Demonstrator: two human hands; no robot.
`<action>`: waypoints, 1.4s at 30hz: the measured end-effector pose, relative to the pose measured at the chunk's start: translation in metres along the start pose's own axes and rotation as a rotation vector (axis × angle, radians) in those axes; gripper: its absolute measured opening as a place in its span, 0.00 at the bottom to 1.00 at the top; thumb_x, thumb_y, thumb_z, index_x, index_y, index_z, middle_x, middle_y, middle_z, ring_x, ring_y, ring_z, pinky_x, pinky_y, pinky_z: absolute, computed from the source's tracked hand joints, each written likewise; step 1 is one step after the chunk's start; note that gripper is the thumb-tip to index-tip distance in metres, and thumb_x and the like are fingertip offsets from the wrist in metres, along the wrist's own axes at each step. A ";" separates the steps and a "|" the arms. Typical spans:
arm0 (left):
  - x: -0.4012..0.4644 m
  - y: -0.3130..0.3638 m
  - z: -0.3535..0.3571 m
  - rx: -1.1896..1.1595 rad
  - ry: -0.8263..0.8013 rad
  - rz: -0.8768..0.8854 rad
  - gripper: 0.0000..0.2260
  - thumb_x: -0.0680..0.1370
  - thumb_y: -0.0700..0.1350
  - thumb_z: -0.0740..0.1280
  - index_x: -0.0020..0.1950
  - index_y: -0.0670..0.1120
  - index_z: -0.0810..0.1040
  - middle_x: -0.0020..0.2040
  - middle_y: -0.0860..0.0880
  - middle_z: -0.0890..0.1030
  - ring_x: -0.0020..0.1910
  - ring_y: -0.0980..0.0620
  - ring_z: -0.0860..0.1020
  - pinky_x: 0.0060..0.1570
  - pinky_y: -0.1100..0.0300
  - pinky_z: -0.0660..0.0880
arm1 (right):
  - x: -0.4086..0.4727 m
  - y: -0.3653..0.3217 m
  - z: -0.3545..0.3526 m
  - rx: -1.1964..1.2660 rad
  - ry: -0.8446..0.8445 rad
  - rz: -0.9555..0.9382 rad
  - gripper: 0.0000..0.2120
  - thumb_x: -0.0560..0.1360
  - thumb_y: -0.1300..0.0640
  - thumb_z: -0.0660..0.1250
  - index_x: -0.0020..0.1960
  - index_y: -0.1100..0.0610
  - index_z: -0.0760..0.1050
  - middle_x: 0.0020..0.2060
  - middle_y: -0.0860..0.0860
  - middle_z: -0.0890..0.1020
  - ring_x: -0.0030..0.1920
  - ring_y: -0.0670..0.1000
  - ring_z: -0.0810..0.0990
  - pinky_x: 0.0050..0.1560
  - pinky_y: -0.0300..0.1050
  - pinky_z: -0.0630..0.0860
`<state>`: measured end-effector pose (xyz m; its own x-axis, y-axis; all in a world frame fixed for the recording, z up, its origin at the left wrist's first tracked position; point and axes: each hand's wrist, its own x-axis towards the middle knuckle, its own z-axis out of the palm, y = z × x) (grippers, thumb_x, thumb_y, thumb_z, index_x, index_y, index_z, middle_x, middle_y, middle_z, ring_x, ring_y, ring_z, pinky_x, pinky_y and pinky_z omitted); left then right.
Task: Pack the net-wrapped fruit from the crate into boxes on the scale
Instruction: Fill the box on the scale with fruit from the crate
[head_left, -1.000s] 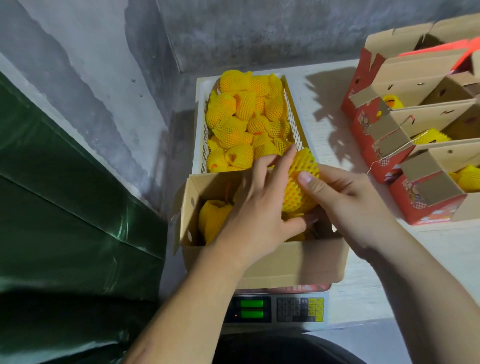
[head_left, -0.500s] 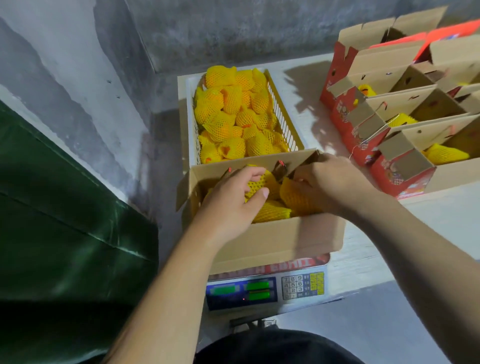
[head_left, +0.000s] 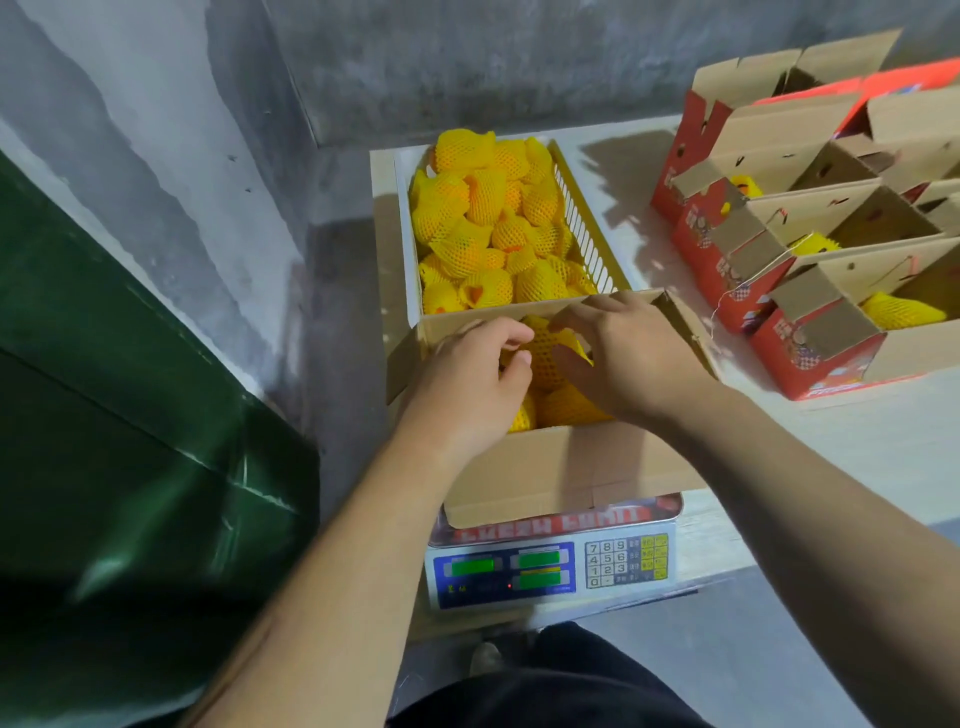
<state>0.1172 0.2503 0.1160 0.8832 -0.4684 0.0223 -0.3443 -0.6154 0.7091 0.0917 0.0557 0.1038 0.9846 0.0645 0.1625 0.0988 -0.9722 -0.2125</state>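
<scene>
1. Head view, looking down: a cardboard box (head_left: 550, 467) stands on the scale (head_left: 550, 569), its flaps open, and several net-wrapped fruit lie inside it under the hands.
2. Left hand (head_left: 470, 374) is inside the box at its left end, fingers curled over the yellow netting; whether it actually grips a fruit cannot be told, since the fingertips are tucked under.
3. Right hand (head_left: 621, 353) reaches in from the right, fingers bent and spread over the top fruit (head_left: 545, 353), holding or pressing it into place.
4. That fruit sits near the box's far wall; it looks roughly egg-shaped, its long axis seemingly running away from the person, with a loose end of netting sticking out to the right.
5. Progress, as a judgement: well along but unfinished. Four red-printed boxes (head_left: 810, 332) on the table at right already hold fruit and remain unclosed.
6. Behind the box, the white crate (head_left: 584, 228) is heaped with wrapped fruit, so many more loads remain.
</scene>
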 end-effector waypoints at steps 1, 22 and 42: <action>0.004 0.001 -0.001 0.001 0.008 0.007 0.13 0.85 0.47 0.64 0.69 0.52 0.80 0.66 0.54 0.81 0.66 0.51 0.78 0.66 0.48 0.77 | 0.003 -0.001 -0.001 0.017 -0.005 -0.003 0.16 0.81 0.49 0.66 0.66 0.52 0.79 0.57 0.55 0.83 0.57 0.62 0.78 0.57 0.57 0.75; 0.263 -0.078 0.054 0.588 -0.458 -0.350 0.23 0.82 0.52 0.69 0.74 0.44 0.69 0.73 0.41 0.69 0.69 0.36 0.73 0.63 0.44 0.74 | 0.220 0.140 0.094 0.015 -0.781 0.172 0.43 0.77 0.38 0.69 0.82 0.52 0.53 0.74 0.61 0.72 0.71 0.65 0.73 0.64 0.56 0.74; 0.247 -0.034 0.047 0.585 -0.249 -0.268 0.42 0.69 0.56 0.81 0.75 0.44 0.63 0.72 0.43 0.63 0.66 0.37 0.74 0.65 0.44 0.74 | 0.188 0.105 0.013 0.503 -0.317 0.268 0.59 0.66 0.45 0.82 0.83 0.53 0.48 0.75 0.58 0.69 0.72 0.59 0.72 0.66 0.48 0.71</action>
<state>0.3323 0.1258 0.0646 0.8864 -0.3411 -0.3130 -0.3015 -0.9384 0.1689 0.2895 -0.0309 0.0992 0.9718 -0.0276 -0.2343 -0.1764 -0.7445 -0.6438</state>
